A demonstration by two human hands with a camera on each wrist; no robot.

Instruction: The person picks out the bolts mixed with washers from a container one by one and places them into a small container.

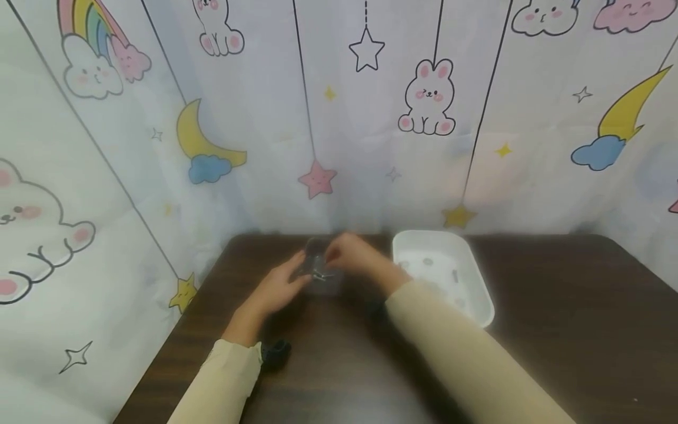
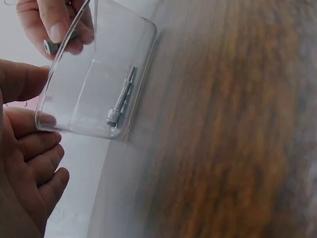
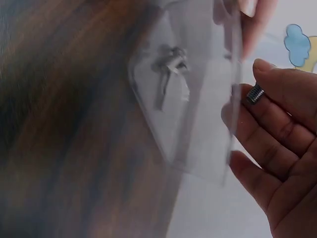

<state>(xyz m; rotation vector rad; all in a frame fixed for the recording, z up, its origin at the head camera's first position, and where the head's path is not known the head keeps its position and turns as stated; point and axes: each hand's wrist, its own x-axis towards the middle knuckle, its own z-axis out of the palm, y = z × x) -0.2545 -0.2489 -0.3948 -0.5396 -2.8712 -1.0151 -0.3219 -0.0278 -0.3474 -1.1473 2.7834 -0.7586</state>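
- Right hand (image 3: 280, 136), nearest its wrist camera: grip closed to a pinch, small threaded screw (image 3: 255, 94) between thumb and index finger; threaded end shows, the rest covered by fingers.
- Screw position: just outside the open rim of the clear box (image 2: 91, 91).
- Box stands on the tabletop (image 1: 339, 353). Metal screws (image 2: 118, 106) lie inside along the bottom, overlapping; exact count unclear, blurred in the right-wrist view.
- Left hand (image 2: 27, 148): thumb and index finger parted, touching the box near a corner of the rim; other fingers bent. Cannot tell whether grip pinches the wall.
- White tray (image 1: 445, 253), right of box: small items inside too blurred to identify; near-left part covered by right forearm.
- Sleeves cut off at head view's lower edge.
- Patterned curtain (image 1: 365, 118) behind.
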